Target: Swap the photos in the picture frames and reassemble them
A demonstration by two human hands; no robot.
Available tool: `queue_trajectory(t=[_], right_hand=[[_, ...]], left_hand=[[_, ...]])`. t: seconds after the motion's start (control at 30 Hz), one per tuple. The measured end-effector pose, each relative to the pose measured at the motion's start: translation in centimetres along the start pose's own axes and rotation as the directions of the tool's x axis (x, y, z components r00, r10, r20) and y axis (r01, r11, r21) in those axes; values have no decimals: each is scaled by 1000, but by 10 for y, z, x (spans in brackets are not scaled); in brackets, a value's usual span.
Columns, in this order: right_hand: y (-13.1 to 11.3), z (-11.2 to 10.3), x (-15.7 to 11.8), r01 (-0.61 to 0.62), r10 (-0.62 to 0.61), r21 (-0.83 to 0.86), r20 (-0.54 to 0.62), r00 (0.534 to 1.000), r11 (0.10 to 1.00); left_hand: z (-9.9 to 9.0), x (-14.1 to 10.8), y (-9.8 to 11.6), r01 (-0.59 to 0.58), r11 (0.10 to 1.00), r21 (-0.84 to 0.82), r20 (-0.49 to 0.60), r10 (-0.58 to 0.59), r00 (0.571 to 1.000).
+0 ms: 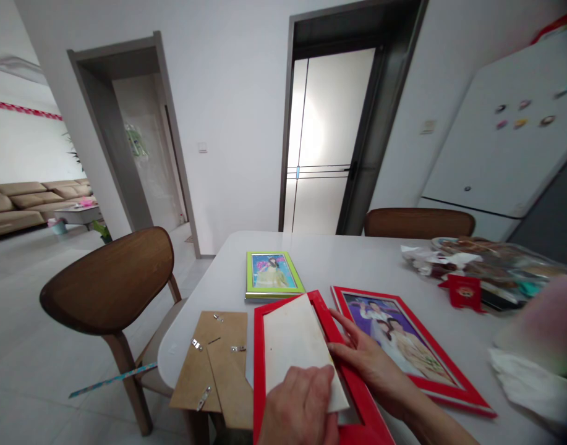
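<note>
A red frame (259, 346) lies at the table's front edge, with a white sheet (292, 340) tilted inside its opening. My left hand (299, 405) has its fingers bent round the sheet's lower part. My right hand (366, 364) holds the red frame's right side, fingers along its edge. Left of them lies a brown backing board (188, 364) with metal clips and a stand flap. Behind is a green-framed photo (274, 272) of a person in a light dress. To the right, another red-framed photo (404, 340) shows people against purple.
A wooden chair (111, 278) stands at the left and another chair (420, 222) behind the table (348, 256). Plastic bags (510, 259), a red packet (465, 292) and white tissue (533, 383) lie at the right. A blurred pinkish object (543, 321) is near the right edge.
</note>
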State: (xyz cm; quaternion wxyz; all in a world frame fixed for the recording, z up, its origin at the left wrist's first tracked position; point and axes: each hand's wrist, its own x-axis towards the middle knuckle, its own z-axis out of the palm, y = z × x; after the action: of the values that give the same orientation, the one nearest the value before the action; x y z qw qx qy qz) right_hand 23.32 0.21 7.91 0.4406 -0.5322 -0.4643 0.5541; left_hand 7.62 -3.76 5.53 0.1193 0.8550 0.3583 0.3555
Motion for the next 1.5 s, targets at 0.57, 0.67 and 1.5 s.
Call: queue_trajectory(t=[0.57,0.67,1.5], right_hand=[[36,-11,25,114,-248,-927,23,968,358],[36,-10,25,108,-231,-941,33,972,320],[-6,89,6,237,-262,305,44,964,922]], left_hand=[[-63,-73,-80,656,749,91,-221,-627,747],[-66,-71,-77,628,736,254,-93,-627,773],[-38,-16,-49,286,956,-65,-232,-293,927]])
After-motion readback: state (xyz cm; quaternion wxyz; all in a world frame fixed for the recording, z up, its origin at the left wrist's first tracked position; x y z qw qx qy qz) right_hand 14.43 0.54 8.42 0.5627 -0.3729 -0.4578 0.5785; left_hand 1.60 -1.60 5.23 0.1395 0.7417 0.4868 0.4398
